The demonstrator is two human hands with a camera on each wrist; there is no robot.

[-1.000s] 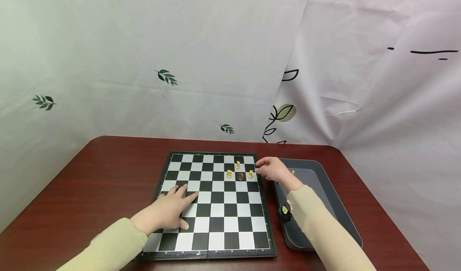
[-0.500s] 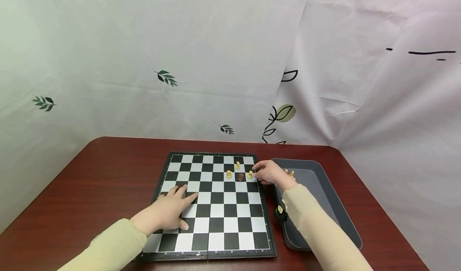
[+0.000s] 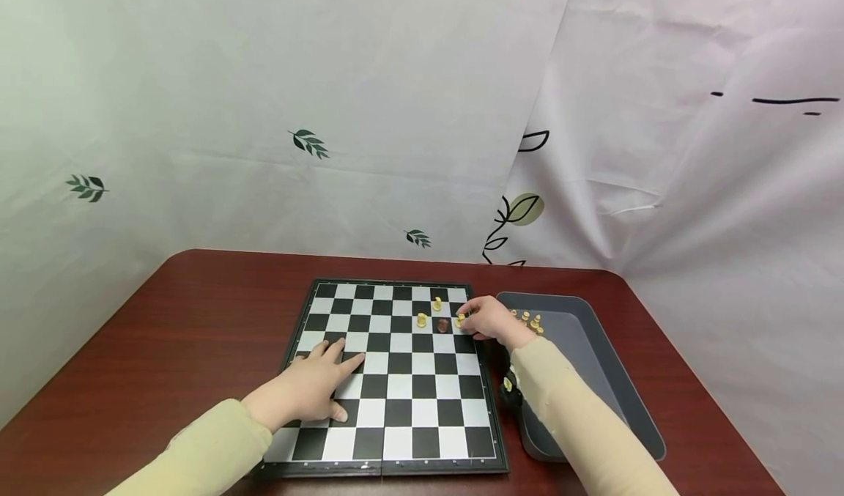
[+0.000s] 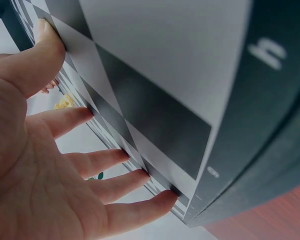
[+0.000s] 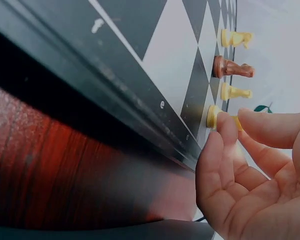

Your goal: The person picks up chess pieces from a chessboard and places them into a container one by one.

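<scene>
On the chessboard (image 3: pixel 398 386), right fingers (image 5: pixel 210 160) pinch a round-based yellow piece (image 5: pixel 211 116), left fingers (image 4: pixel 97 162) spread apart.

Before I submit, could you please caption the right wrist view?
Right hand at a yellow chess piece on the chessboard, three others beyond.

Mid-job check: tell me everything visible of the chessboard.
The chessboard has black and white squares within a black, plastic-looking frame with pale markings, including a letter h. A central seam crosses the near edge. It lies flat on the reddish-brown table, left of the gray tray. Three yellow pieces and one brown piece stand toward its far right corner. The left hand rests fingertips on it; the right hand pinches the yellow piece nearest the right edge.
</scene>
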